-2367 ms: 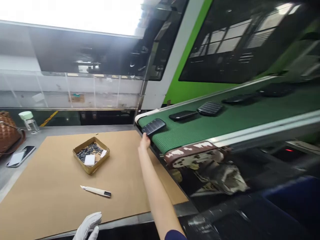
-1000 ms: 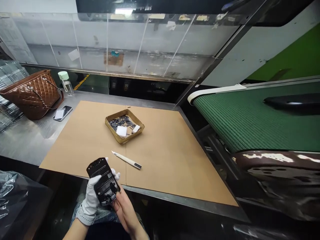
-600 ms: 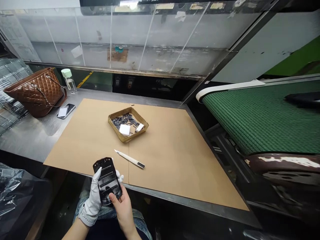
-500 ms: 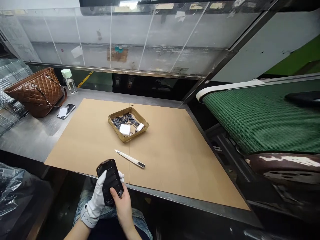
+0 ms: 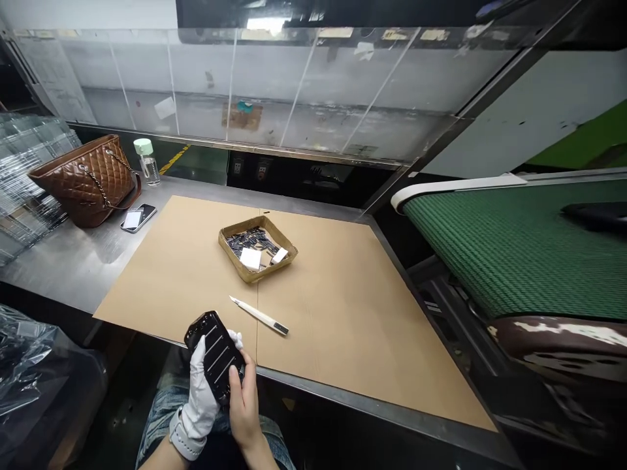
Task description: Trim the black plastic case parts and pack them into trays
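Observation:
A glossy black, ridged casing (image 5: 218,352) with rounded ends is held above my lap, at the near edge of the table. My left hand (image 5: 200,391), in a white glove, wraps around its left side, with gloved fingertips showing past the far right side. Bare, my right hand (image 5: 245,398) grips the lower right side, its thumb on the face. Beyond the casing a white pen-shaped cutter or tweezers (image 5: 259,316) lies on the cardboard. Farther back is a shallow cardboard tray (image 5: 252,277) with many small dark strips (image 5: 249,240) and white blocks (image 5: 251,258).
Brown cardboard (image 5: 343,300) covers the metal table (image 5: 93,261). At the left are a quilted brown bag (image 5: 93,179), a bottle (image 5: 147,162) and a phone (image 5: 140,218). A green conveyor belt (image 5: 514,241) runs along the right. Clear plastic (image 5: 24,359) lies at lower left.
The casing has tilted in my hands, so its ridges now catch the light. My right thumb has shifted up slightly along its right side. The camera view has moved a little.

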Motion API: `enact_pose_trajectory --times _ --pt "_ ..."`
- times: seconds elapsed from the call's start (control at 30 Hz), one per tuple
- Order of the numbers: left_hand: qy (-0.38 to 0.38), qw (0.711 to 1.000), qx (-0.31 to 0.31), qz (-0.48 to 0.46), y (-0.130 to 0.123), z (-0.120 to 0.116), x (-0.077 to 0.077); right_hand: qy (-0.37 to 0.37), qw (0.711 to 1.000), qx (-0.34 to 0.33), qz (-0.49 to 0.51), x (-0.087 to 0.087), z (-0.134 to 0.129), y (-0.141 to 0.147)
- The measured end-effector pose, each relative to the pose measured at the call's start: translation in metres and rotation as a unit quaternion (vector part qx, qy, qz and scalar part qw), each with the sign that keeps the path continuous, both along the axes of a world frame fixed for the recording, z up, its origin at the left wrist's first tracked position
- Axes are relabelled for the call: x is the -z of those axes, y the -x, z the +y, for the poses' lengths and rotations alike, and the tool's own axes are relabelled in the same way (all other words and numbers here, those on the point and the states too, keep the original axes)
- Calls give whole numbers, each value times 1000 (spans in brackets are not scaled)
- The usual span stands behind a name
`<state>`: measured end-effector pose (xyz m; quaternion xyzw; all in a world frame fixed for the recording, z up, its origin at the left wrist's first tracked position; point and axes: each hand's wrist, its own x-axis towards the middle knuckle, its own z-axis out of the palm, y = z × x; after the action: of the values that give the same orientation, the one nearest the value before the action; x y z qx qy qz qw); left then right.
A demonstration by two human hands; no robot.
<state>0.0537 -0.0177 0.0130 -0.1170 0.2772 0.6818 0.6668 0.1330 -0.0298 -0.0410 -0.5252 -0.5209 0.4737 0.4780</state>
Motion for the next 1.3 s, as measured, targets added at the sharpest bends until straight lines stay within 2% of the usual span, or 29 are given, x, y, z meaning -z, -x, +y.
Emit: enact_pose_trajectory --times 0.13,0.2,0.27,0.3,0.37,0.43,0.47,0.5,0.53,0.57,0.6,0.63,0.7,0.73,0.8,0.9,0.97,1.03,1.1,1.17,1.3 --pt "23 999 -38 -6 6 3 -2 -36 998 26 -36 -9 8 2" --pt "32 997 -65 3 10 5 -4 -66 995 3 -80 -19 12 1" --pt "36 998 -60 4 15 8 -4 -134 982 -41 -125 -30 12 0" --pt "37 998 -51 2 18 9 -4 -190 969 -79 -138 -35 10 -1" --pt "35 999 -39 -4 26 11 -5 -330 916 -179 -141 -48 8 -2" --pt "31 999 -44 -5 37 14 -9 -432 864 -222 -130 -64 13 -5" --pt "28 998 -51 -3 43 15 -11 -464 855 -192 -127 -73 21 -8" --pt "21 998 -56 -1 49 15 -14 -486 856 -124 -125 -84 34 -11" --pt "11 998 -57 2 54 16 -16 -497 857 -42 -128 -95 52 -14" --pt "-2 999 -53 4 59 15 -18 -514 847 55 -126 -107 74 -17" --pt "-16 999 -45 7 62 14 -18 -521 835 121 -130 -117 98 -19" --pt "-29 999 -35 11 63 12 -18 -502 840 134 -153 -126 123 -21" --pt "-42 999 -16 19 63 7 -13 -375 887 123 -238 -136 165 -24" --pt "-45 999 -12 21 62 5 -10 -303 910 83 -271 -135 180 -26" --pt "-61 998 -9 20 61 1 -1 -204 932 -4 -301 -123 191 -30" --pt "-94 996 -6 11 64 -2 10 -155 934 -87 -310 -83 174 -39" --pt "-110 994 -1 3 67 -3 15 -134 933 -103 -317 -57 154 -45" --pt "-124 992 5 -8 69 -2 17 -119 936 -100 -315 -40 138 -50" --pt "-144 989 10 -19 69 0 16 -110 941 -94 -306 -34 126 -52" --pt "-165 985 21 -36 67 2 13 -98 951 -96 -276 -36 117 -52" --pt "-155 985 37 -70 57 7 6 -7 989 -112 -100 -38 96 -44"
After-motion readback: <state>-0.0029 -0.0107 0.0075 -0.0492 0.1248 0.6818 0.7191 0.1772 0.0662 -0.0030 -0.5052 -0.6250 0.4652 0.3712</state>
